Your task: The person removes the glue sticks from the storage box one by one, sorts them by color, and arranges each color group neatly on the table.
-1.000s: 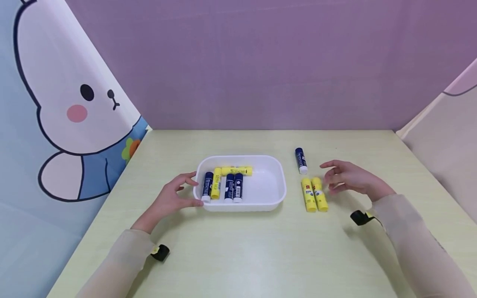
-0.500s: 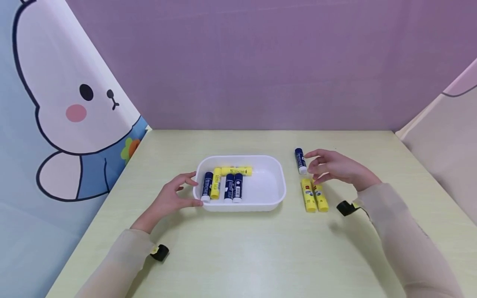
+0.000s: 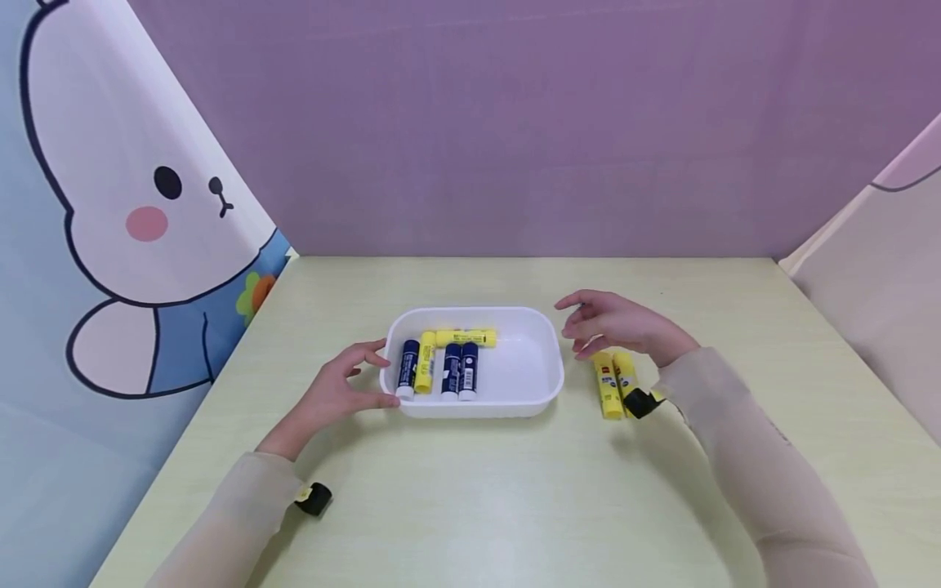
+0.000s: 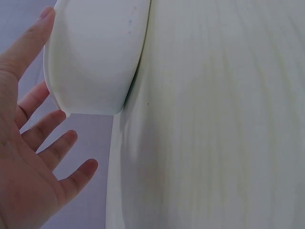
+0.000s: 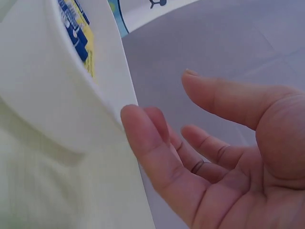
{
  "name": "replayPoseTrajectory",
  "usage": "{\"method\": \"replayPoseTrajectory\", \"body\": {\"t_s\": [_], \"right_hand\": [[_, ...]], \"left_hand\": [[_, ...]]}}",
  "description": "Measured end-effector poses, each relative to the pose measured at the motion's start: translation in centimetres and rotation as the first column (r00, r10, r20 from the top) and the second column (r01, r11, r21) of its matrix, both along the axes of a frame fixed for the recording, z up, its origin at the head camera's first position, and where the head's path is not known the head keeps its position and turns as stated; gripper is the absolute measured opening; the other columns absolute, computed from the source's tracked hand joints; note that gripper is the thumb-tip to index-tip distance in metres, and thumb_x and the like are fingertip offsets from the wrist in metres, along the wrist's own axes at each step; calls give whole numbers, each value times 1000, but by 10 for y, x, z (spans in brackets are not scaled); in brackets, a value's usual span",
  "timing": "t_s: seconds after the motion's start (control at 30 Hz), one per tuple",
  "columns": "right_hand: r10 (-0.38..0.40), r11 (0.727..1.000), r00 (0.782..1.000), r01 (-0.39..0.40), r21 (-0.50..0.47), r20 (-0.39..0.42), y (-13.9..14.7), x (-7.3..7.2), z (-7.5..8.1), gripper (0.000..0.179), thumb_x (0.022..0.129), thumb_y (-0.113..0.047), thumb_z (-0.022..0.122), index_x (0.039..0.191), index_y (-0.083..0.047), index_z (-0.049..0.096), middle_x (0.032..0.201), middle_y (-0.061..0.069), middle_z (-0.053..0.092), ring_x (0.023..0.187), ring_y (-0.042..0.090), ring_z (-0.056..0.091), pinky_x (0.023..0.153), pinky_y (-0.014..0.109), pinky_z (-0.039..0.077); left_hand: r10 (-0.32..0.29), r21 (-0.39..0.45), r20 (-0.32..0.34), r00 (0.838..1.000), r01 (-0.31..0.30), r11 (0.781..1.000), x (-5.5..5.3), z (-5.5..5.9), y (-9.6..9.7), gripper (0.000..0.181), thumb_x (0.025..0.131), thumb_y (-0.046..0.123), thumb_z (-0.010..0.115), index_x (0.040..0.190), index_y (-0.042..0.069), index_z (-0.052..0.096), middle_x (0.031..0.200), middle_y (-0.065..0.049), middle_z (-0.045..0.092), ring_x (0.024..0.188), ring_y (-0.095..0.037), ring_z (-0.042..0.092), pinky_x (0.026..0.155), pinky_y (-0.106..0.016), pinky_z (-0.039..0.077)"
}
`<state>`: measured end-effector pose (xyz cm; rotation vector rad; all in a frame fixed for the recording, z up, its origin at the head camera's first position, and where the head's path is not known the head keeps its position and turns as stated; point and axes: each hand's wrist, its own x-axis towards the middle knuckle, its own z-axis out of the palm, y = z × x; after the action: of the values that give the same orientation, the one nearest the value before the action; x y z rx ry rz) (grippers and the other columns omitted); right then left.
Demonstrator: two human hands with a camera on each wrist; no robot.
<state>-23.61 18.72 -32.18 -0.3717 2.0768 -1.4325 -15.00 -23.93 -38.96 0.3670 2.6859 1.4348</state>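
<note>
My left hand (image 3: 341,382) rests at the left end of a white plastic box (image 3: 518,402), its thumb and fingertips spread along the rim. In the left wrist view the left fingers (image 4: 59,145) look relaxed. Inside the box lie navy glue sticks with white ends, such as one navy glue stick (image 3: 408,369), and yellow ones, including a crosswise yellow glue stick (image 3: 466,337). My right hand (image 3: 613,325) hovers just right of the box, fingers loosely bent. Nothing lies between the right fingers (image 5: 157,160) in the right wrist view. The loose navy stick is hidden behind that hand.
Two yellow glue sticks lie side by side on the table right of the box; one yellow glue stick (image 3: 608,392) shows well, the other is partly covered by the black wrist camera (image 3: 643,403). A purple backdrop (image 3: 537,163) rises behind the pale table (image 3: 470,498).
My right hand has moved left from beside the yellow glue sticks, past the loose navy one, to near the box's right rim. The left hand and box have stayed put.
</note>
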Motion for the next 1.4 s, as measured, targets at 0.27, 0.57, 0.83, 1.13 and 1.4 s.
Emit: {"method": "replayPoseTrajectory", "body": {"t_s": [0.27, 0.57, 0.83, 1.13, 1.4], "right_hand": [[3, 1000, 1000, -2, -24, 27, -29, -4, 0, 57, 96, -3, 62, 144, 3, 33, 106, 16, 58, 85, 29, 65, 83, 46, 59], [-9, 1000, 994, 9, 5, 106, -62, -4, -5, 61, 96, -9, 65, 146, 1, 33, 125, 31, 52, 99, 41, 63, 82, 44, 59], [-16, 1000, 989, 15, 9, 149, -86, -5, -12, 60, 94, -9, 67, 145, 1, 35, 127, 31, 53, 86, 29, 65, 80, 42, 60], [-24, 1000, 973, 22, 9, 230, -107, 3, -28, 53, 95, -7, 65, 139, 2, 39, 119, 27, 59, 75, 24, 65, 74, 39, 61], [-57, 998, 964, 44, 54, 260, -126, 6, -36, 49, 99, -13, 62, 140, -2, 38, 110, 24, 62, 72, 24, 64, 69, 38, 61]], "left_hand": [[-1, -12, -8, 1000, 1, 1000, 0, 2, 1, 48, 74, 20, 90, 111, 10, 62, 152, -15, 43, 142, -40, 32, 107, -65, 32], [-7, -10, -14, 1000, 7, 1000, -2, -1, -1, 48, 74, 20, 90, 111, 10, 62, 152, -16, 43, 141, -42, 33, 105, -66, 33], [0, -7, -7, 1000, 0, 1000, -3, -1, -2, 49, 73, 22, 90, 111, 12, 62, 153, -14, 43, 142, -40, 32, 107, -64, 33], [0, -7, -3, 1000, 0, 1000, -2, -1, -2, 48, 74, 21, 90, 111, 11, 62, 153, -14, 43, 142, -40, 32, 107, -64, 33], [-10, -4, -14, 1000, 10, 1000, -3, 2, -1, 47, 74, 21, 90, 110, 9, 62, 152, -16, 44, 141, -41, 33, 105, -65, 34]]}}
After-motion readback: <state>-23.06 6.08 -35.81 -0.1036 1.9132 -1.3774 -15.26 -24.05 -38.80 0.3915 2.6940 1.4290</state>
